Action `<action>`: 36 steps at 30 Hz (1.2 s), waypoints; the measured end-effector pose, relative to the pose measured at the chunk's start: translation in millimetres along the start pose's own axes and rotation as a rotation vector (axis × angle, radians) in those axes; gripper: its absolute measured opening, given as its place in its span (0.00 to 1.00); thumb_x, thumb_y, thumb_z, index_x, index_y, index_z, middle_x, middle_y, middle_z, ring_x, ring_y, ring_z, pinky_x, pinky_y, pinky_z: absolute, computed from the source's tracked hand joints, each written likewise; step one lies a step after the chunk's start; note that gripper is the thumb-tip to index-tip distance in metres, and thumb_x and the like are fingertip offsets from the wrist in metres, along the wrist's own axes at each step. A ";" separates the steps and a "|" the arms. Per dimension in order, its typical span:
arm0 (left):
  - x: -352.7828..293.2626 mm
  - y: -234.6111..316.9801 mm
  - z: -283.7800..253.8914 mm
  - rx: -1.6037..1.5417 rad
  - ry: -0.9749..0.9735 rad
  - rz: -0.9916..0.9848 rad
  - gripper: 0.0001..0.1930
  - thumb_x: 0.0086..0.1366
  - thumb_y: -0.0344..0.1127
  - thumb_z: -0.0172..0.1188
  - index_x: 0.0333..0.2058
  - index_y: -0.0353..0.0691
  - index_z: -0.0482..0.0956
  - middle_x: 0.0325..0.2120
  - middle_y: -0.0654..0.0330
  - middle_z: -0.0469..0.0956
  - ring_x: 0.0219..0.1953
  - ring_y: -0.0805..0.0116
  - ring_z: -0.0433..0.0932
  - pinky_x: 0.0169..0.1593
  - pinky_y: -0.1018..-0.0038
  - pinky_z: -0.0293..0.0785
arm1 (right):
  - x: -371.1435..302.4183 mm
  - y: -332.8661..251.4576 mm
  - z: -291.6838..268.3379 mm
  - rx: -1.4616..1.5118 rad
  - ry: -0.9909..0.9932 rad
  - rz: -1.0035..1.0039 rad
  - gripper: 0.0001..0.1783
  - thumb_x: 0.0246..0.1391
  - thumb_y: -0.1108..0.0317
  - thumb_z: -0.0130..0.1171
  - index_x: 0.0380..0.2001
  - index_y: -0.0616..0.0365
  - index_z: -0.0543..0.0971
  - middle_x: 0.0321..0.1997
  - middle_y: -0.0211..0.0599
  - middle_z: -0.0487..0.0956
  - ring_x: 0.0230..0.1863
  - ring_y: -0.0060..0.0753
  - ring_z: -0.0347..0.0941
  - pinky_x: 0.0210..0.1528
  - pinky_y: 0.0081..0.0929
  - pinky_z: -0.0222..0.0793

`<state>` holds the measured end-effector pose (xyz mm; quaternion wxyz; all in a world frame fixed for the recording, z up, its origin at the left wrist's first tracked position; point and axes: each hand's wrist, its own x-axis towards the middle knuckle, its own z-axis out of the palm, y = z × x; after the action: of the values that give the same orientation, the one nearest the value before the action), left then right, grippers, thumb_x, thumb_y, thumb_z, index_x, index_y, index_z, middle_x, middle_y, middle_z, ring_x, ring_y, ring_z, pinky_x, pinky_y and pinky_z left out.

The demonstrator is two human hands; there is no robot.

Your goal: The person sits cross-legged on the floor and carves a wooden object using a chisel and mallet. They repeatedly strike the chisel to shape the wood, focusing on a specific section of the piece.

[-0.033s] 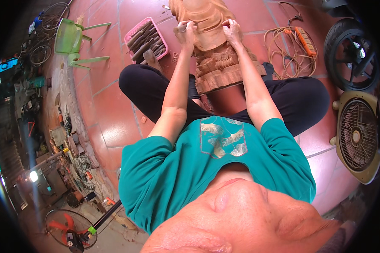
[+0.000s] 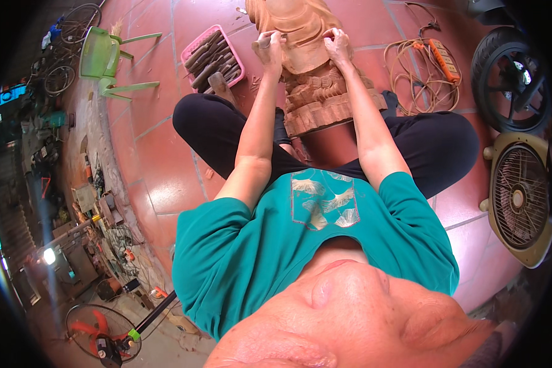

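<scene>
Presently, left hand (image 2: 270, 50) and right hand (image 2: 337, 46) curled at opposite edges of carved wooden figure (image 2: 306, 56), any held item indeterminable, figure before bent legs (image 2: 210, 122), pink basket (image 2: 241, 76) leftward.

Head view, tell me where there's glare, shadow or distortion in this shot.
Head view: glare whitens the floor, strongest lower right; a light at left flares in streaks; shadow darkens the floor below the carving; tile lines bend toward the black rim; the left hand shows no obvious blur.
</scene>
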<state>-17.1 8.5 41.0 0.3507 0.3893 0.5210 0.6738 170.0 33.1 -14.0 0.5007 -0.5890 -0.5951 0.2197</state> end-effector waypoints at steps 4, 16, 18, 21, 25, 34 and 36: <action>-2.0 7.3 -3.5 -0.019 -0.031 -0.141 0.04 0.57 0.29 0.61 0.29 0.33 0.77 0.21 0.59 0.79 0.20 0.72 0.79 0.25 0.78 0.74 | -1.0 1.6 -2.3 -0.067 0.008 -0.033 0.05 0.43 0.72 0.57 0.26 0.56 0.80 0.30 0.43 0.81 0.35 0.45 0.77 0.41 0.40 0.72; 9.8 2.6 -2.6 -0.107 -0.085 -0.082 0.05 0.58 0.25 0.58 0.34 0.32 0.75 0.28 0.53 0.80 0.28 0.68 0.81 0.34 0.76 0.77 | 7.4 2.5 1.6 -0.036 0.003 -0.007 0.04 0.43 0.72 0.58 0.26 0.54 0.80 0.30 0.43 0.80 0.37 0.48 0.76 0.44 0.43 0.71; 12.5 0.0 -7.8 -0.071 -0.130 -0.071 0.05 0.61 0.27 0.56 0.36 0.32 0.74 0.31 0.50 0.81 0.31 0.65 0.82 0.38 0.74 0.79 | 7.8 0.5 1.3 -0.033 -0.008 0.008 0.04 0.43 0.72 0.57 0.26 0.54 0.80 0.31 0.43 0.80 0.38 0.48 0.75 0.45 0.43 0.70; 8.5 4.6 -11.9 -0.170 -0.088 -0.151 0.05 0.56 0.22 0.56 0.32 0.31 0.75 0.27 0.51 0.80 0.25 0.66 0.80 0.32 0.77 0.76 | 8.0 2.4 2.2 -0.008 -0.023 0.022 0.04 0.43 0.72 0.57 0.26 0.54 0.80 0.30 0.42 0.80 0.38 0.47 0.75 0.46 0.43 0.69; 8.5 16.2 -13.5 -0.121 -0.142 -0.226 0.04 0.56 0.22 0.57 0.31 0.30 0.76 0.25 0.51 0.80 0.25 0.66 0.80 0.32 0.77 0.77 | 9.7 10.1 3.9 -0.031 0.014 -0.032 0.04 0.43 0.72 0.57 0.26 0.54 0.80 0.29 0.42 0.80 0.36 0.47 0.76 0.44 0.43 0.71; 11.7 5.8 -9.2 -0.052 -0.105 -0.105 0.06 0.59 0.26 0.58 0.35 0.31 0.75 0.30 0.50 0.82 0.30 0.66 0.82 0.36 0.74 0.79 | 6.5 -9.2 -4.3 -0.039 -0.014 0.000 0.04 0.43 0.72 0.57 0.25 0.55 0.80 0.31 0.44 0.80 0.37 0.50 0.76 0.44 0.44 0.71; 10.4 3.0 -9.9 -0.076 -0.100 -0.091 0.06 0.59 0.27 0.59 0.34 0.31 0.76 0.30 0.51 0.82 0.30 0.66 0.82 0.36 0.75 0.78 | 6.8 -8.8 -3.8 -0.056 0.000 -0.006 0.05 0.43 0.71 0.57 0.25 0.55 0.80 0.31 0.44 0.80 0.37 0.50 0.76 0.44 0.44 0.71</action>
<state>-30.8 12.7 44.0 0.4209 0.3847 0.4941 0.6563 170.3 36.2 -2.7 0.4847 -0.6009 -0.6028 0.2017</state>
